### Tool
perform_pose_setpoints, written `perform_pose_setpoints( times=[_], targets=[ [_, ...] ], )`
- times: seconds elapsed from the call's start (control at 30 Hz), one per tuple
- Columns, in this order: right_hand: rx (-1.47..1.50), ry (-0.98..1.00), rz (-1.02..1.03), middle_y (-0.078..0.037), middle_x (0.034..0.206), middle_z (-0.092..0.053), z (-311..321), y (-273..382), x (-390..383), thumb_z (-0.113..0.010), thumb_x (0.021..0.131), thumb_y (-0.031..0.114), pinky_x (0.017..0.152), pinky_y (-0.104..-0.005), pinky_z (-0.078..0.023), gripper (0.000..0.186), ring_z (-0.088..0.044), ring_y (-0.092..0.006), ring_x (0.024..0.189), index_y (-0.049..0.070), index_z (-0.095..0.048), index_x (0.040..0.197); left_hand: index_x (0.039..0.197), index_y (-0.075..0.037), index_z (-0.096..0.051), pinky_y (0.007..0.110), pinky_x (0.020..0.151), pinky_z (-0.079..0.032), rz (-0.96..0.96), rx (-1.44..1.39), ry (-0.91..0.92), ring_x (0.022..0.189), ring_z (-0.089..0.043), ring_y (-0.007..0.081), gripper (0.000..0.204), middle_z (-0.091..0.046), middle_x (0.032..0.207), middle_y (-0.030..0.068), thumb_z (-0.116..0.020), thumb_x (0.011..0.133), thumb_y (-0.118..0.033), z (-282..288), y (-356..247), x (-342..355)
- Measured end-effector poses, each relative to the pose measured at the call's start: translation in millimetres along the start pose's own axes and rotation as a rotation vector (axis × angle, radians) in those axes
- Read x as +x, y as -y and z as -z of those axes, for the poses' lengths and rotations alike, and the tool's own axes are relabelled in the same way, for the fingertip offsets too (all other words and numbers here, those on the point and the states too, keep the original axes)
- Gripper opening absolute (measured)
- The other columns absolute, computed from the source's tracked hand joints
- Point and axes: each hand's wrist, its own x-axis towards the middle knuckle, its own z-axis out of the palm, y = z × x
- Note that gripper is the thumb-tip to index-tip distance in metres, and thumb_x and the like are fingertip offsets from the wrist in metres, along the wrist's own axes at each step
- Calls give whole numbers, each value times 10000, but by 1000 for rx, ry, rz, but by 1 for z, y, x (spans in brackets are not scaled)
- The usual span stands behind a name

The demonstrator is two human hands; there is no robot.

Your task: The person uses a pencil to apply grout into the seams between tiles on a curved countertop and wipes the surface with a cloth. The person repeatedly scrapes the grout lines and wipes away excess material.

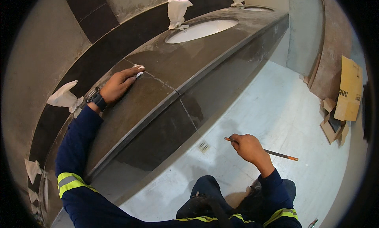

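My left hand [118, 84], with a black watch on its wrist, is closed on a small white wad [139, 66], perhaps cloth or paper. It presses this against the dark stone countertop [138, 97], beside a pale joint line [160, 80] between two slabs. The fingers partly hide the wad. Over the floor, to the right, my right hand [249, 150] grips a thin dark strip with orange ends [281, 154], which looks like a hacksaw blade. One end pokes out past the thumb and the longer part sticks out behind the hand.
White oval basins [203, 31] are set into the countertop. Taps wrapped in white covers [63, 97] stand along the wall side. The counter's front edge [136, 129] slopes across the view. A floor drain [203, 146] lies below, and torn cardboard [349, 90] leans at the right wall.
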Motion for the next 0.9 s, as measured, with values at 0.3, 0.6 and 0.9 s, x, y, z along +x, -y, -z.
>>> perform_pose_setpoints(
  times=[0.3, 0.6, 0.9],
  targets=[
    [-24, -3, -52, -185, 831, -712, -4, -15, -2, -634, 947, 203, 737, -522, -532, 173, -680, -414, 807, 83, -708, 1047, 1411, -64, -615, 426, 1104, -460, -246, -64, 23, 1196, -665, 306, 583, -681, 1330, 191, -569, 837, 28, -23, -86, -6],
    [-18, -21, -1, -184, 830, -711, 3, -3, -2, -616, 947, 170, 729, -526, -534, 146, -689, -400, 821, 71, -682, 1032, 1319, -11, -644, 423, 1029, -506, 45, 191, -300, 1187, -649, 271, 366, -680, 1253, 169, -600, 970, -112, 7, 19, -4],
    [-13, -44, 3, -182, 830, -710, 3, 4, -3, -630, 938, 165, 737, -521, -533, 141, -688, -395, 829, 66, -681, 1026, 1148, -3, -675, 328, 878, -509, 183, 239, -147, 975, -635, 203, 346, -673, 1055, 119, -675, 997, -314, -24, -58, 28]
  ],
)
